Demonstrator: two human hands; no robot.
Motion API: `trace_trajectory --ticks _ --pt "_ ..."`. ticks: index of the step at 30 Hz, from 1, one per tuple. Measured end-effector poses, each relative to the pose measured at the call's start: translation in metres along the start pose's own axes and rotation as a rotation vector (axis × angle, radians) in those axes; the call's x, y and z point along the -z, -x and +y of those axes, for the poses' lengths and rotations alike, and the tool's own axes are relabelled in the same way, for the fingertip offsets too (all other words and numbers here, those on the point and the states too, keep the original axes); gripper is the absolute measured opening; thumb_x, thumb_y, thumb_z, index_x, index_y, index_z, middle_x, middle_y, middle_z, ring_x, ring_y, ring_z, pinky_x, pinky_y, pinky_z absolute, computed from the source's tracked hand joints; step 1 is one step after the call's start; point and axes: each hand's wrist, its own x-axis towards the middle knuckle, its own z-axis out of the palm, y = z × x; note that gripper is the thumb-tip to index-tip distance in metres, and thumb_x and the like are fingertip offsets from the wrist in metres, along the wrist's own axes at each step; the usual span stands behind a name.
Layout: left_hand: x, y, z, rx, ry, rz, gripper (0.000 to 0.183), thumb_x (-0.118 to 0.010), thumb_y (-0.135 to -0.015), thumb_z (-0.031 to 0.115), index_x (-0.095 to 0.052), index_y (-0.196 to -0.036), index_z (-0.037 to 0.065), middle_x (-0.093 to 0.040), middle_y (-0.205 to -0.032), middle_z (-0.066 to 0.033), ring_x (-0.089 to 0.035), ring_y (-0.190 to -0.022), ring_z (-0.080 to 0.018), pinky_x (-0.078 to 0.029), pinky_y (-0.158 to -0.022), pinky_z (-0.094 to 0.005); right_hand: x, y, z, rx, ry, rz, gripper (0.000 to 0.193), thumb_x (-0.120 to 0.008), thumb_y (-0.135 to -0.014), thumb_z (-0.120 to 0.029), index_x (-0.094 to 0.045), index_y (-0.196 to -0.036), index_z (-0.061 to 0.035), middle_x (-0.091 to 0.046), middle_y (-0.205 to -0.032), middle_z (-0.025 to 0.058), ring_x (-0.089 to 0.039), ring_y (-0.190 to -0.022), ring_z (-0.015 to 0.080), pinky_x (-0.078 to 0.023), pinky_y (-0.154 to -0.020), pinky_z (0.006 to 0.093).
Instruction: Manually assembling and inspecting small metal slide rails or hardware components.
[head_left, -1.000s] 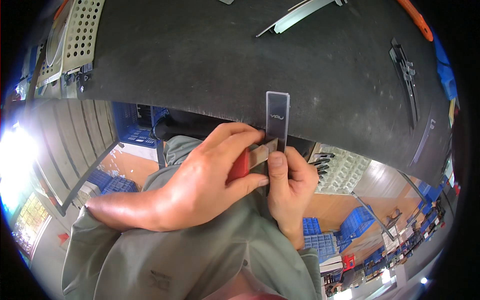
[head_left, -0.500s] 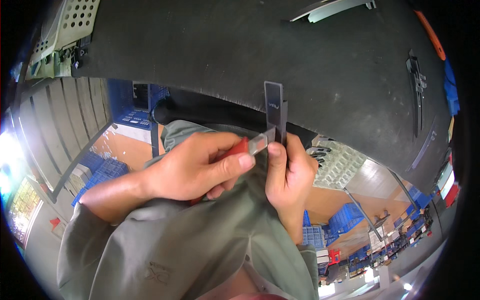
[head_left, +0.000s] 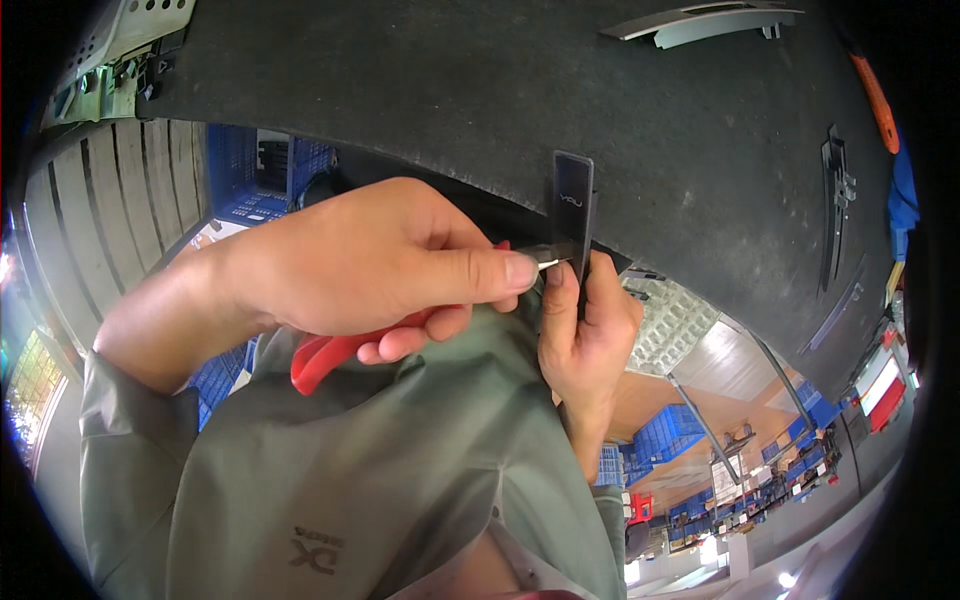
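Observation:
My left hand point(head_left: 400, 270) is closed round a red-handled knife point(head_left: 330, 357). Its narrow pale tip shows beyond my thumb and meets the near side of a dark grey plastic strip point(head_left: 572, 200). The strip stands upright between the thumb and fingers of my right hand point(head_left: 590, 325), with small pale lettering on its face. My right thumb lies close beside the blade. Most of the knife handle is hidden by my left fingers, apart from its curved rear end.
A dark work table point(head_left: 400, 90) spreads out ahead. On it lie a curved grey trim part point(head_left: 715, 25), a black slotted part point(head_left: 835, 200) and an orange-handled tool point(head_left: 877, 105). A blue crate point(head_left: 235, 175) stands beyond its left edge; a pale dimpled tray point(head_left: 665, 325) is at right.
My left hand has rolled over and moved slightly up, so the blade now shows nearly edge-on. The strip has shifted a little to the right in my right hand.

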Motion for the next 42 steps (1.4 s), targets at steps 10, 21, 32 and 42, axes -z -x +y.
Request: trace_trajectory --ticks 10,21,32,42 --pt "-0.023 -0.009 -0.028 -0.231 -0.134 0.196 0.032 -0.066 -0.103 0.027 -0.06 -0.084 0.001 -0.056 -0.065 -0.0012 -0.053 -0.055 -0.0064 -0.042 -0.05 -0.026 -0.01 0.002 -0.002 -0.035 -0.053 0.095 0.013 -0.065 -0.099 -0.011 -0.065 -0.101 0.0013 -0.064 -0.068 0.0135 -0.065 -0.055 0.0268 -0.05 -0.054 0.0341" --pt "-0.035 -0.041 -0.075 -0.692 -0.298 0.474 0.03 -0.072 -0.1 0.029 -0.062 -0.095 0.001 -0.058 -0.066 0.0009 -0.053 -0.061 -0.004 -0.043 -0.053 -0.0262 -0.017 0.003 -0.012 -0.118 -0.142 0.136 0.019 -0.066 -0.101 -0.017 -0.065 -0.097 0.0019 -0.065 -0.065 0.01 -0.064 -0.056 0.0149 -0.049 -0.055 0.0303" --pt "-0.036 -0.04 -0.072 -0.618 -0.227 0.455 0.027 -0.074 -0.097 0.024 -0.061 -0.094 0.001 -0.054 -0.07 -0.0067 -0.044 -0.061 -0.0144 -0.044 -0.056 -0.0326 -0.021 0.003 -0.014 -0.123 -0.177 0.179 0.02 -0.067 -0.1 -0.017 -0.065 -0.095 0.0015 -0.065 -0.063 0.0091 -0.063 -0.055 0.0136 -0.049 -0.054 0.03" --pt "-0.039 -0.042 -0.075 -0.631 -0.23 0.515 0.03 -0.075 -0.097 0.028 -0.062 -0.095 0.001 -0.056 -0.07 -0.0091 -0.046 -0.061 -0.0162 -0.046 -0.058 -0.033 -0.024 0.004 -0.013 -0.18 -0.193 0.174 0.021 -0.067 -0.1 -0.015 -0.063 -0.089 0.0017 -0.062 -0.061 0.0101 -0.058 -0.053 0.011 -0.046 -0.051 0.0303"
